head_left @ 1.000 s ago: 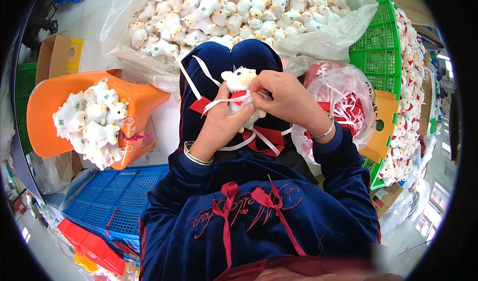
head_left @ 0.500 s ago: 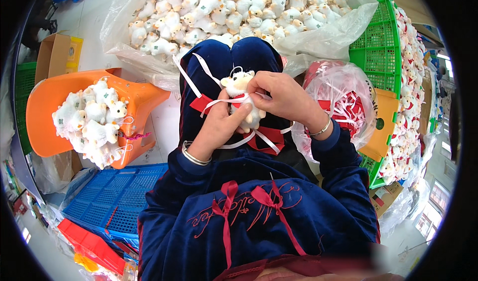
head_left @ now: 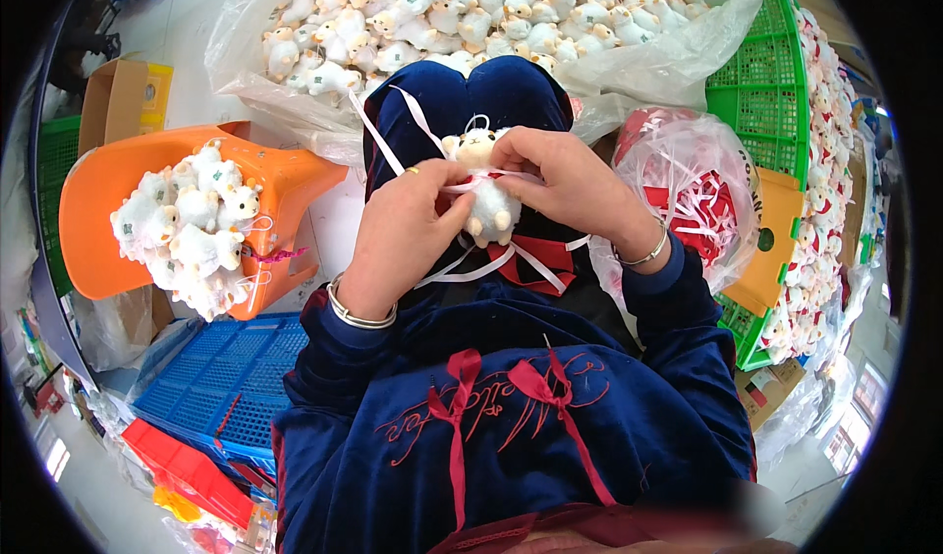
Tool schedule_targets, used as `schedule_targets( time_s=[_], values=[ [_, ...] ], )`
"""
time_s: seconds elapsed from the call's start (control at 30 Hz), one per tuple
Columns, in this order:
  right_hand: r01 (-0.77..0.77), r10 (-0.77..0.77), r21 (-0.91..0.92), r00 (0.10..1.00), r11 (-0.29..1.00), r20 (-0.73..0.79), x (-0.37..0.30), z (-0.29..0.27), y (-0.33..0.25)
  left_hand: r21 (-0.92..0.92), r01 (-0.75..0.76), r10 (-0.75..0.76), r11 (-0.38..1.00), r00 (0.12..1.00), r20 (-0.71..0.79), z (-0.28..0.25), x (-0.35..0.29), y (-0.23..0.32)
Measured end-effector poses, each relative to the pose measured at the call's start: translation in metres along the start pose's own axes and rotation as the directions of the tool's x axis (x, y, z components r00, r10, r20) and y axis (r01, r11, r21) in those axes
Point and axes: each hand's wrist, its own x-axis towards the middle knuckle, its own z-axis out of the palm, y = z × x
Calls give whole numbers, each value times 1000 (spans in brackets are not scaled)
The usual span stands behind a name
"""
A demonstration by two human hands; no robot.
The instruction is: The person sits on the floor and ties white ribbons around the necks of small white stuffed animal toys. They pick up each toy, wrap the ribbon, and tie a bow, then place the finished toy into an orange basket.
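A small white plush sheep (head_left: pixel 488 193) is held upright over my lap between both hands. My left hand (head_left: pixel 403 235) pinches it from the left, with a white ribbon (head_left: pixel 491 264) running between the fingers. My right hand (head_left: pixel 565 183) grips the toy's neck from the right, where a red and white ribbon wraps around it. Loose ribbon ends hang down onto my dark blue clothing. A red ribbon piece (head_left: pixel 535 259) lies on my lap below the toy.
A clear bag of white plush sheep (head_left: pixel 471 14) lies ahead. An orange bin (head_left: pixel 108 200) at left holds more of them. A bag of red and white ribbons (head_left: pixel 688 186) sits right, beside green crates (head_left: pixel 761 83). Blue (head_left: pixel 226 377) and red crates (head_left: pixel 187 470) are lower left.
Both hands have shifted slightly on the toy while working the ribbon at its neck. The toy stays in the same place over my lap.
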Motion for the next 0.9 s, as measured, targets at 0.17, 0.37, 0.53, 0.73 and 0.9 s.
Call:
schedule_targets(
  time_s=[0.17,0.37,0.53,0.73,0.9],
  values=[
    [-17,15,-42,999,999,-43,-3,4,0,40,-50,51,998,998,-42,4,1,0],
    [-83,86,37,991,996,-98,0,8,1,-6,-78,77,997,991,-113,9,1,-4],
    [-109,110,15,983,994,-149,3,8,-1,-47,-75,69,996,990,-124,11,1,-7],
    [-109,100,-21,960,994,-261,0,16,2,-50,-93,84,994,984,-158,16,1,-20],
    [126,-154,-124,957,984,-244,0,18,-4,-54,-133,118,990,967,-225,19,1,-18]
  ],
)
